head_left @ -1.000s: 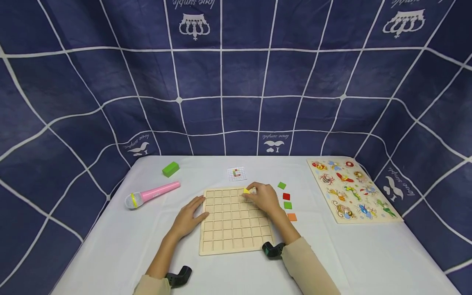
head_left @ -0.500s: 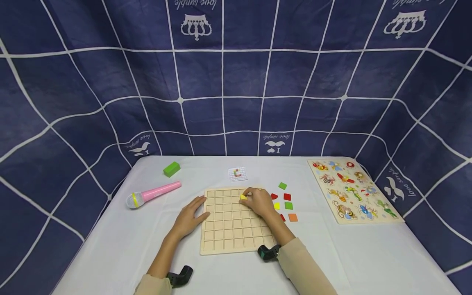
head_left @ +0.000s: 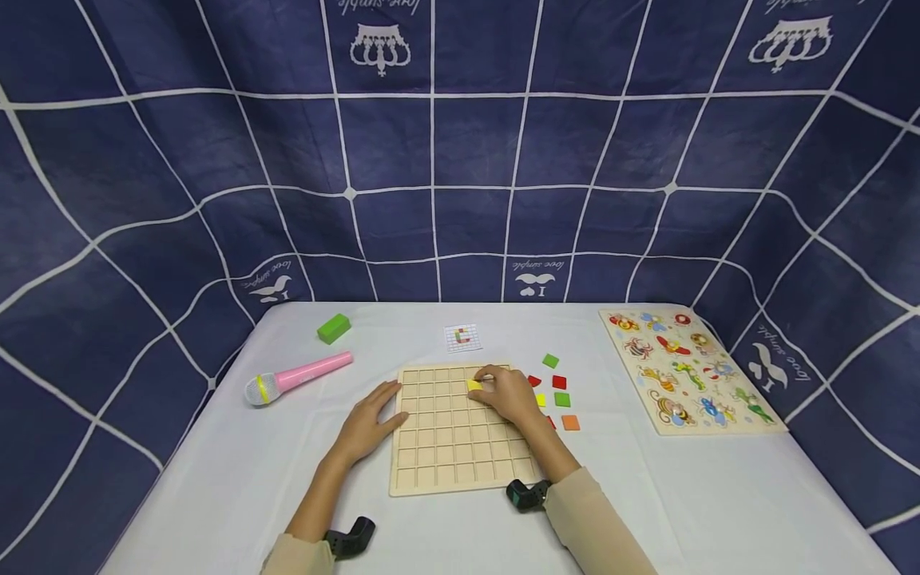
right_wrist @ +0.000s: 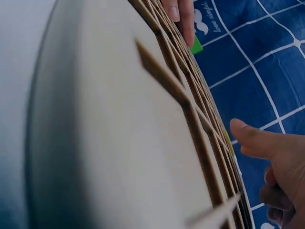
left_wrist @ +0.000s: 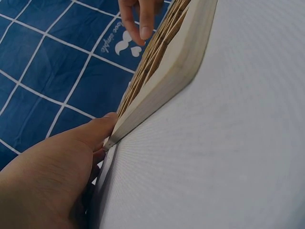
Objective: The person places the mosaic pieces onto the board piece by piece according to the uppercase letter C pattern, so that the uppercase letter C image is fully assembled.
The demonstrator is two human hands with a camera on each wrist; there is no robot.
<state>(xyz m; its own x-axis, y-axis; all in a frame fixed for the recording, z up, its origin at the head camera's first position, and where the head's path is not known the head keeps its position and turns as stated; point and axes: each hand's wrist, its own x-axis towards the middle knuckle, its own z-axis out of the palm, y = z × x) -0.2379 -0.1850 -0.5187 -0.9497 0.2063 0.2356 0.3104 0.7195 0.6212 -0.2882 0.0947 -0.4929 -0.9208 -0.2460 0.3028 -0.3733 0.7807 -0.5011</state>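
A light wooden grid board (head_left: 436, 459) lies on the white table. My left hand (head_left: 365, 427) rests along its left edge, fingers extended and thumb at the rim; the left wrist view shows that thumb (left_wrist: 102, 126) against the board's side. Over the upper right cells, my right hand (head_left: 506, 393) pinches a yellow tile (head_left: 473, 385) between thumb and index finger, low at the grid. In the right wrist view the thumb (right_wrist: 252, 136) points toward the yellow tile (right_wrist: 228, 140), seen edge-on among the ridges; the other fingers curl below.
Right of the board lie green (head_left: 550, 360), red (head_left: 559, 382) and orange (head_left: 570, 422) tiles, some others partly behind my arm. A pattern card (head_left: 462, 338) sits behind it. A pink microphone (head_left: 309, 374) and green block (head_left: 334, 328) are left, an insect puzzle (head_left: 686, 371) far right.
My right hand has moved slightly left and toward me with the yellow tile, uncovering more tiles beside the board, then stays nearly still. The left hand has stayed put.
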